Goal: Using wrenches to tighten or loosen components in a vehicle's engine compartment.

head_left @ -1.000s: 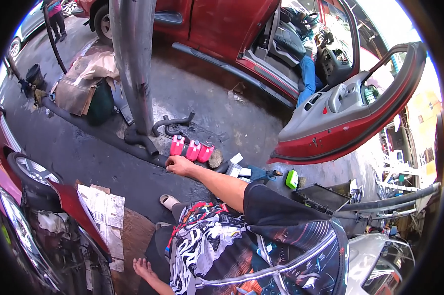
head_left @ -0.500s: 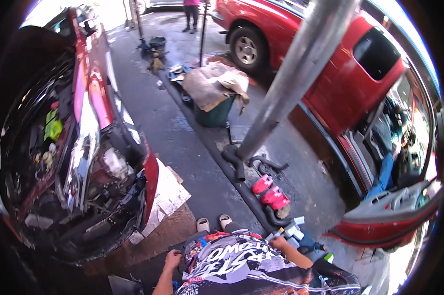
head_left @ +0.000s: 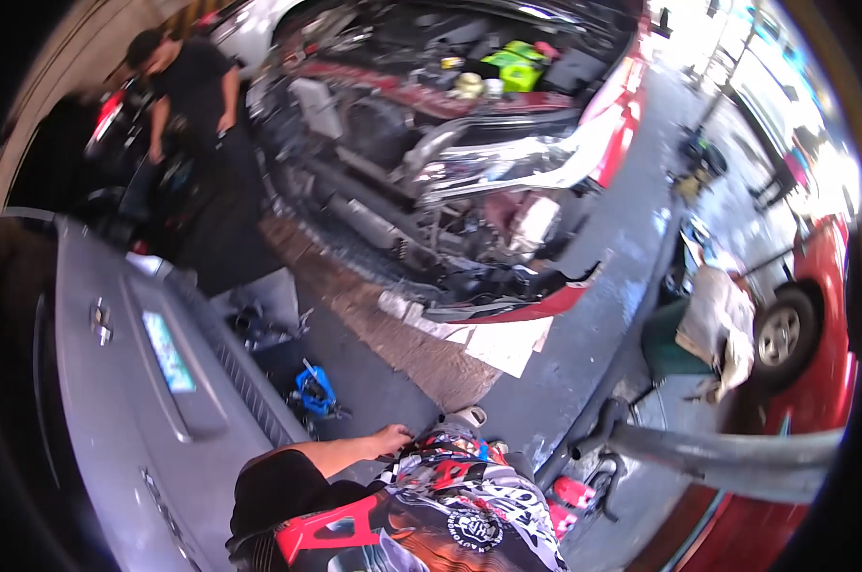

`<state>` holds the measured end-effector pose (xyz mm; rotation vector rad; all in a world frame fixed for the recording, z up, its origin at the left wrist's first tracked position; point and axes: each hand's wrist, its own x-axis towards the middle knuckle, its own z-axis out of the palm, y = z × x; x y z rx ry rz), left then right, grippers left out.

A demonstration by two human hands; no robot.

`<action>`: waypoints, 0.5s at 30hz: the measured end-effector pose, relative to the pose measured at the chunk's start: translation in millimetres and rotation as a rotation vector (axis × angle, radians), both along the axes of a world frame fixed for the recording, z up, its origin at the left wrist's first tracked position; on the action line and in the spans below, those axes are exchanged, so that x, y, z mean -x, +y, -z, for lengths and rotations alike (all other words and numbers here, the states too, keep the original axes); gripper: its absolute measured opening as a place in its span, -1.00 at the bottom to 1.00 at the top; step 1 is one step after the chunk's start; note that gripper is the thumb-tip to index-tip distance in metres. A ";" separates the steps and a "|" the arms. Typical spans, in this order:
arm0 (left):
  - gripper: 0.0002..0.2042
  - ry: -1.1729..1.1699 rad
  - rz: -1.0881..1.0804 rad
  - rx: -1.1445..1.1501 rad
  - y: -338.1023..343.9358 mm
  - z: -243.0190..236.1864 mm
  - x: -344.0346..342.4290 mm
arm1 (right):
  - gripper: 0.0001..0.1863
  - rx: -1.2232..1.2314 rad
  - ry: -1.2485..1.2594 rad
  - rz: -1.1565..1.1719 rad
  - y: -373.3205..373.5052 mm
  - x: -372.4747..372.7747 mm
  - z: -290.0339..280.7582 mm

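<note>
My left hand (head_left: 390, 440) hangs beside my waist, its fingers loosely bent and holding nothing that I can see. My right hand is out of view. Ahead stands a red car (head_left: 545, 303) with its front end stripped and the engine bay exposed. A bright green-yellow item (head_left: 517, 67) lies in the bay. A clear headlight-like part (head_left: 507, 157) shows at the car's front corner. Nearest to my left hand on the floor is a small blue container (head_left: 315, 389) with tools or parts in it.
A grey vehicle's rear (head_left: 231, 419) stands close on my left. A person in dark clothes (head_left: 197, 95) stands beyond it. Cardboard (head_left: 450, 367) lies under the stripped car. To the right are a metal post (head_left: 727, 458), a cloth-topped green bin (head_left: 665, 334), a black hose (head_left: 598, 429) and a red vehicle (head_left: 822, 372).
My view has swung left, bringing in the grey vehicle, the blue container and the other person. The stripped car now lies straight ahead. My right hand has left the view.
</note>
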<state>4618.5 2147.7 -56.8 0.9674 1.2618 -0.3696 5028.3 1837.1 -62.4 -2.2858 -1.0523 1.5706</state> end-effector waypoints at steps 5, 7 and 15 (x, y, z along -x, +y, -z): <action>-0.67 -0.024 -0.257 0.089 -58.3 -12.0 18.9 | -0.18 -0.094 -0.013 -0.262 49.2 -73.0 -1.4; -0.68 0.038 -0.326 0.017 -76.9 -29.2 15.2 | -0.14 -0.133 -0.013 -0.325 54.4 -95.3 0.4; -0.77 0.118 -0.134 -0.158 -186.9 -82.4 24.0 | 0.04 -0.271 0.040 -0.438 54.8 -139.8 23.6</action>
